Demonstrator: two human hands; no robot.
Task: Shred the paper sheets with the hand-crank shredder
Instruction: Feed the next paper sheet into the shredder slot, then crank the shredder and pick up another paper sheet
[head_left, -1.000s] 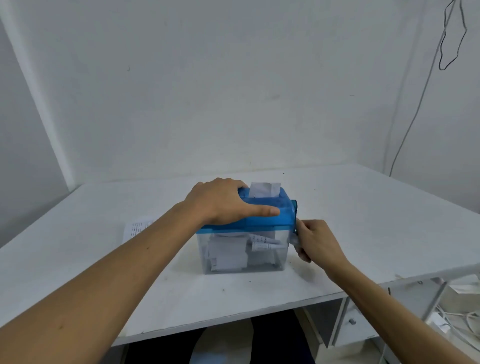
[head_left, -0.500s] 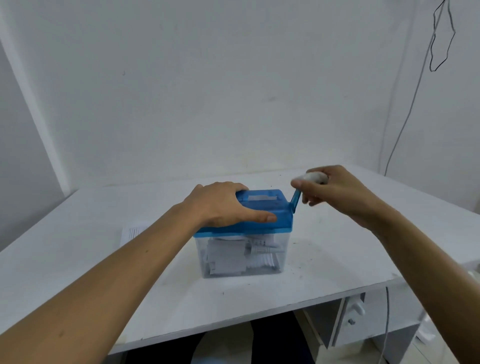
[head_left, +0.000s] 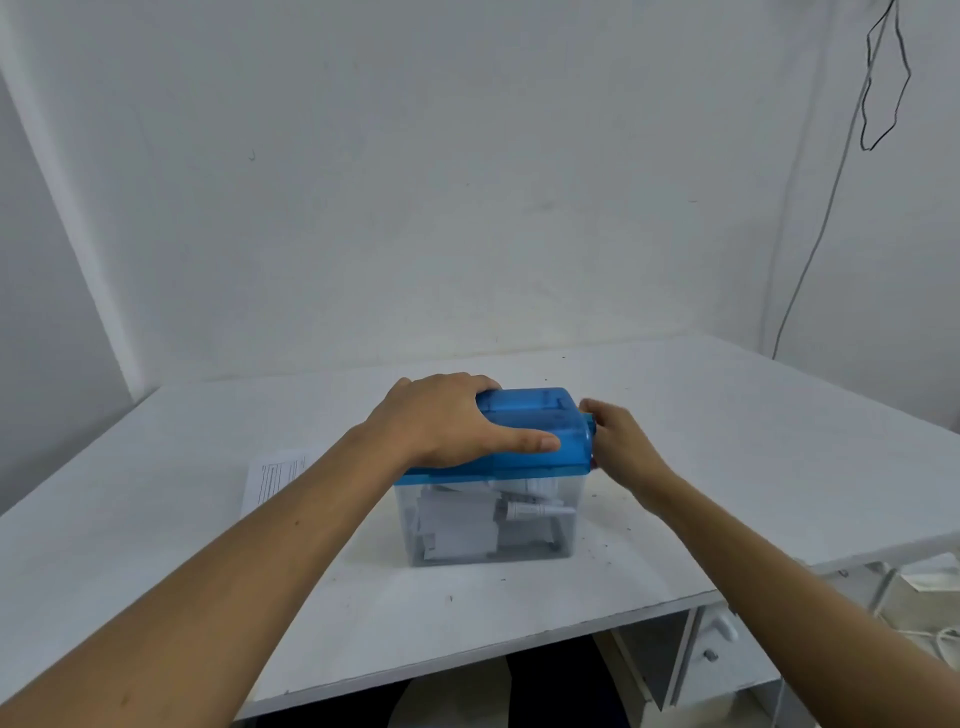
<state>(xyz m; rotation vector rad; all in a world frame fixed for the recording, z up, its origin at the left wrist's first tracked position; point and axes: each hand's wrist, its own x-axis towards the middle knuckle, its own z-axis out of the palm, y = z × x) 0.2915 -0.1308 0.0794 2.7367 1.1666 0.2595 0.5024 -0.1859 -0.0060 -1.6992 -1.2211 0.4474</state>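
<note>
Centre of a white table (head_left: 727, 467): hand-crank shredder (head_left: 524, 441), blue lid atop a clear bin (head_left: 563, 525) part-filled with white paper strips (head_left: 457, 535). Left hand (head_left: 447, 421) draped over the lid's left half, fingers curled over the far edge, thumb laid straight along the front face, clamping the body down. Right hand (head_left: 618, 441) close against the right end by the blue crank hub (head_left: 588, 422), back of the hand toward the camera; crank handle hidden behind it, so cannot tell whether the fingers clasp it or hang loose.

Half a second earlier, raised above the lid with the white handle pinched at the top of its turn; a second earlier, low beside the bin, with a stub of paper standing in the feed slot (head_left: 550, 402). Now no paper showing in the slot: probably that sheet fully through and down among the strips.

Left of the shredder, partly behind the left forearm, one printed sheet (head_left: 275, 480) flat on the table, untouched. Likely next: feeding that sheet in, then more cranking.
</note>
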